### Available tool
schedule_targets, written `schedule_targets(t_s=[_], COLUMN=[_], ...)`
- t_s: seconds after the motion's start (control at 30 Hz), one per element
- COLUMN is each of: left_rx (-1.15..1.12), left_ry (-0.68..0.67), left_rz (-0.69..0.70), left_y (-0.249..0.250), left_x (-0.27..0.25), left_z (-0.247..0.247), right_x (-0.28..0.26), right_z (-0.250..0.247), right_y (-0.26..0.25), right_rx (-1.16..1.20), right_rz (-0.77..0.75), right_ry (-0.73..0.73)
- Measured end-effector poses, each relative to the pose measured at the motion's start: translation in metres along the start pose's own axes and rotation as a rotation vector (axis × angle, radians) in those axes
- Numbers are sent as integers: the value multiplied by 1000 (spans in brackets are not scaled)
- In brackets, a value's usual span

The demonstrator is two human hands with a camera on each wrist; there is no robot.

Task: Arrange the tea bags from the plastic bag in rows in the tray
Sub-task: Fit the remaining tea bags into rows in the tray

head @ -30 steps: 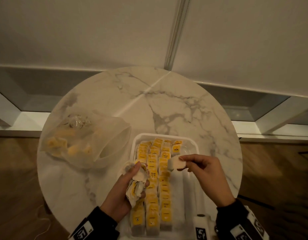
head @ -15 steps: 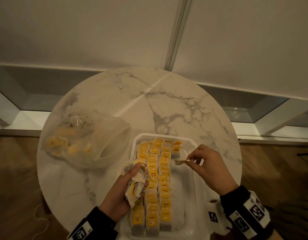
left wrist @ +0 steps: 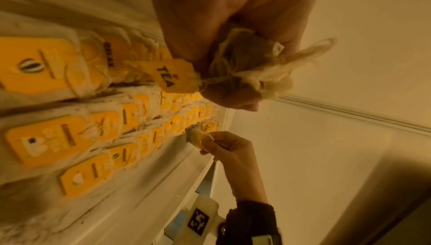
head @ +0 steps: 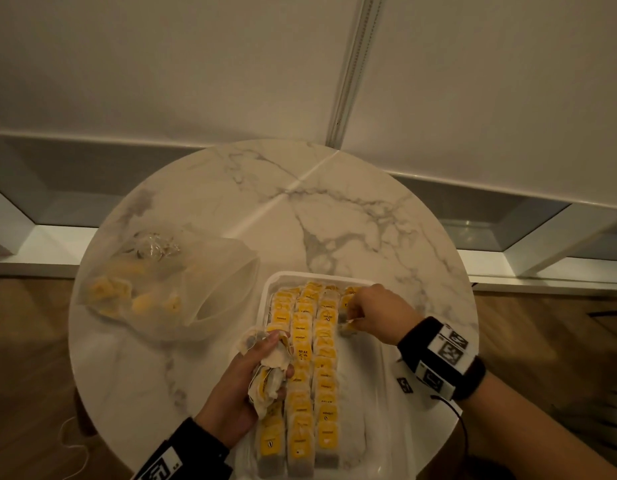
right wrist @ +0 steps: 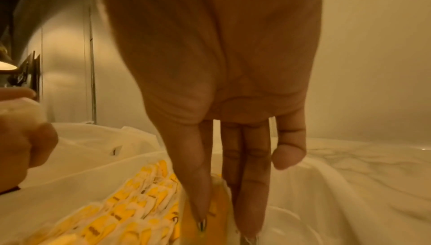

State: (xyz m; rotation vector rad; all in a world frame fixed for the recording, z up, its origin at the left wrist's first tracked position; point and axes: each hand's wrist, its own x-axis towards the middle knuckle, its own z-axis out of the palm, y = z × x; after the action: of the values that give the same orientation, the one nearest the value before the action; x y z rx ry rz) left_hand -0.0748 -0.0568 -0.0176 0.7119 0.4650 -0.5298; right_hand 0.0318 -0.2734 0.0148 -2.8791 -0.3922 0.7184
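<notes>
Placement of one tea bag [head: 348, 326] at the far end of a fourth row, just begun, in the white tray [head: 386, 386]. Right hand [head: 379, 315] pinches this bag between thumb and fingertips, low over the tray floor beside the third row. Left hand [head: 246, 382] grips a bunch of spare tea bags [head: 269, 368] over the first row. Three rows look full. To do the step well, lay the bag flat, yellow tag up, overlapping its far neighbour and parallel to the third row. Plastic bag [head: 154, 289], still holding bags, lies on the desk [head: 334, 209] left of the tray.
</notes>
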Motion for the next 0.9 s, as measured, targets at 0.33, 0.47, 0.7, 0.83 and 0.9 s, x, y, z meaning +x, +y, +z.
schedule_targets(t_s=[0.33, 0.47, 0.7, 0.83, 0.9], left_rx=[-26, -31, -36, -36, -43], left_ry=[-40, -39, -50, -58, -60], left_rz=[11, 10, -8, -9, -12], left_y=[1, 2, 1, 2, 2], left_x=[5, 7, 8, 7, 7], left_z=[-3, -3, -6, -3, -3], right_x=[35, 38, 38, 39, 37], right_z=[-3, -1, 2, -3, -6], right_y=[2, 0, -8, -9, -10], right_rx=[-40, -144, -494, -505, -497], right_rz=[30, 23, 24, 42, 48], right_ry=[-41, -18, 48, 72, 69])
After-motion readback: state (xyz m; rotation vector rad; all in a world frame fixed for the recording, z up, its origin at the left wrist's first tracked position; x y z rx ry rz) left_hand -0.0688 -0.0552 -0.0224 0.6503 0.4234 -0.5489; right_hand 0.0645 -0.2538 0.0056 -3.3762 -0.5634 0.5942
